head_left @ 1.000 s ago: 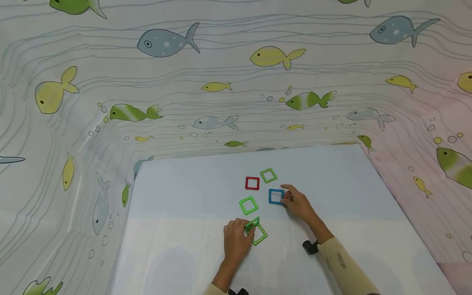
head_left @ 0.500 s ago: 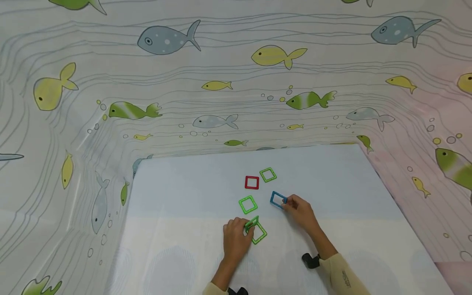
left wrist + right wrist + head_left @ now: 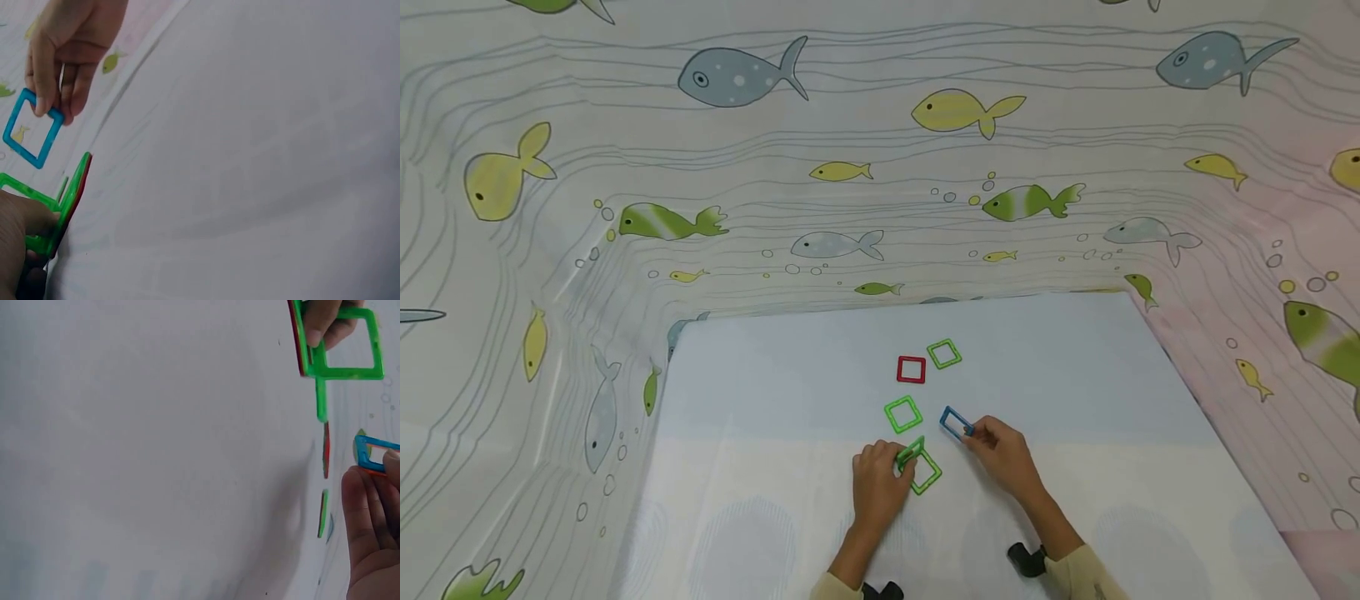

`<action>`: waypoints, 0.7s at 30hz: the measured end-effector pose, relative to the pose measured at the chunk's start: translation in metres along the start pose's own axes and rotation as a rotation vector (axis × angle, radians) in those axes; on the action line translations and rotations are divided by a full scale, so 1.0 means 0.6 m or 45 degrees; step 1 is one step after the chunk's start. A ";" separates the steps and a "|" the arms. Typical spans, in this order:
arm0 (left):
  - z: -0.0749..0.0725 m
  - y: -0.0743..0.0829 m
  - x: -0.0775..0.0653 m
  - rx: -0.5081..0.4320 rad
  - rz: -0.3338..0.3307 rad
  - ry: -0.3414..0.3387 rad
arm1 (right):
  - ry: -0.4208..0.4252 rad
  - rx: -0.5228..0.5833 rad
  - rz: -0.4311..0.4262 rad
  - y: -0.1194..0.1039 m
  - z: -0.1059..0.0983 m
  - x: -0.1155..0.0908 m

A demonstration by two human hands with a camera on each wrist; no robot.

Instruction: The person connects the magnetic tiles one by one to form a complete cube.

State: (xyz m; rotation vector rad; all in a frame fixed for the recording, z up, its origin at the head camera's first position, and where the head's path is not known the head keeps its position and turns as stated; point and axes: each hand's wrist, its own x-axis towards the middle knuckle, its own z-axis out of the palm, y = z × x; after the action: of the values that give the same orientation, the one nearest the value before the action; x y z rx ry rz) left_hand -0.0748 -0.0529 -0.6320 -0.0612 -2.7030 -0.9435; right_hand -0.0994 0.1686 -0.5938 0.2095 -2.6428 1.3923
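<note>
Low in the head view, my left hand (image 3: 877, 485) pinches a green square magnetic tile (image 3: 912, 451) that stands tilted up at the edge of a second green tile (image 3: 929, 483). The left wrist view shows the pinched green tile (image 3: 76, 181) with a red strip along its back. My right hand (image 3: 1002, 454) holds a blue open square tile (image 3: 960, 418) by one corner between thumb and fingers. The blue tile is raised and tilted, to the right of the green pair and apart from it. My left fingers partly hide the green tiles.
Farther back on the white table (image 3: 775, 375) lie a red square tile (image 3: 912, 358), a green tile (image 3: 951, 363) beside it, and another green tile (image 3: 909, 426) nearer my left hand. A fish-patterned sheet (image 3: 737, 167) surrounds the table. Black wrist cameras (image 3: 1025, 559) sit at both wrists.
My right hand has drawn the blue tile nearer and slightly left, tilting it from its squarer position. My left hand stays in place on the green tile.
</note>
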 end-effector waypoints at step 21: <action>0.002 0.005 -0.001 0.023 -0.024 0.051 | -0.094 0.035 -0.242 -0.016 0.028 -0.028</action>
State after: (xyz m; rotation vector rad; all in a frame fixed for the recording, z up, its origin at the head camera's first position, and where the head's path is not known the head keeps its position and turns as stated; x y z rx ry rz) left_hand -0.0740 -0.0495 -0.6312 -0.0127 -2.6796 -0.9158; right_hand -0.0821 0.1502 -0.5989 0.5108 -2.5824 1.3837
